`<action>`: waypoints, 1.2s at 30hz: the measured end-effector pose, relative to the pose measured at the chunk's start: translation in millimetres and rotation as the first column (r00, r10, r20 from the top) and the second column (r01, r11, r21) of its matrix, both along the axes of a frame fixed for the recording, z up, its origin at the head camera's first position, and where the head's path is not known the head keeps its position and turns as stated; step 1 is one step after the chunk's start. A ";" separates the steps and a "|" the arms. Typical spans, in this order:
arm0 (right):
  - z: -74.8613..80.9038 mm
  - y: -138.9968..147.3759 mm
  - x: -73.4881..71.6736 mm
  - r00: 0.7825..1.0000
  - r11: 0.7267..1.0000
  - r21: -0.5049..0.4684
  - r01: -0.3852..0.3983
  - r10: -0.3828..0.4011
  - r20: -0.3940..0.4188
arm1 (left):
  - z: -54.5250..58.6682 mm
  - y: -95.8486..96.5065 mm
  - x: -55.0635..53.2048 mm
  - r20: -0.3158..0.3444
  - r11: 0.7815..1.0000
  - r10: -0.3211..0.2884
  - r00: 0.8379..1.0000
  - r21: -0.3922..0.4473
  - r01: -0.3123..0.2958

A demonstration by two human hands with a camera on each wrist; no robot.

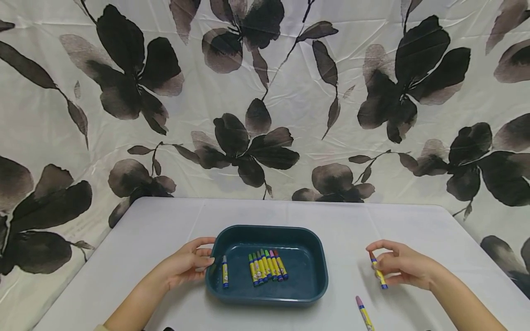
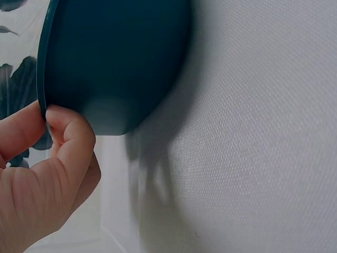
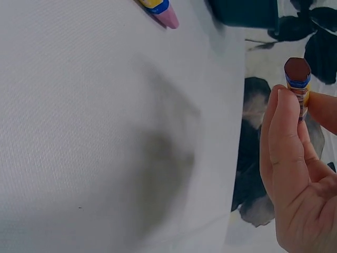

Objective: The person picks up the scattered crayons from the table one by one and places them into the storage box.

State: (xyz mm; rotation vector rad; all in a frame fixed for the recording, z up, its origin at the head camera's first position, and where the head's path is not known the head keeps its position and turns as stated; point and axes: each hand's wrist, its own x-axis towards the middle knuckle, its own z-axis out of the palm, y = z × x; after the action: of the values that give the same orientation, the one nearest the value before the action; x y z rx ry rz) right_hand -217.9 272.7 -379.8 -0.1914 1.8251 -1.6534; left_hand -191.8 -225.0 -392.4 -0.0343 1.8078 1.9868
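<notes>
My left hand (image 1: 188,262) pinches the left rim of a dark teal tray (image 1: 265,301) between thumb and fingers; the left wrist view shows the grip on the tray's edge (image 2: 41,68). Inside the tray, several crayons (image 1: 268,266) in yellow and blue wrappers lie side by side, and one blue-tipped crayon (image 1: 225,272) lies apart at the left. To the right of the tray, my right hand (image 1: 407,265) holds a brown crayon (image 1: 378,272) above the table, its flat brown end (image 3: 297,69) toward the right wrist camera. Below that hand a pink crayon (image 1: 364,313) lies on the table.
The white table (image 1: 165,216) has its far edge against a hanging cloth (image 1: 314,110) printed with dark flowers. A small dark object (image 1: 168,329) shows at the bottom edge of the head view, left of the tray.
</notes>
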 end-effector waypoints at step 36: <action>24.6 -54.1 -17.0 0.997 1.000 0.023 -0.020 0.022 -0.077 | 2.5 0.5 0.7 0.008 1.000 -0.005 1.000 0.009 0.005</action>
State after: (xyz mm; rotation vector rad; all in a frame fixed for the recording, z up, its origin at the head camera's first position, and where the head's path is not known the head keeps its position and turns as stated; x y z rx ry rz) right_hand -234.9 218.6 -355.2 -0.2673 1.8913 -1.6314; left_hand -191.1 -224.5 -390.0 -0.0345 1.7922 1.9891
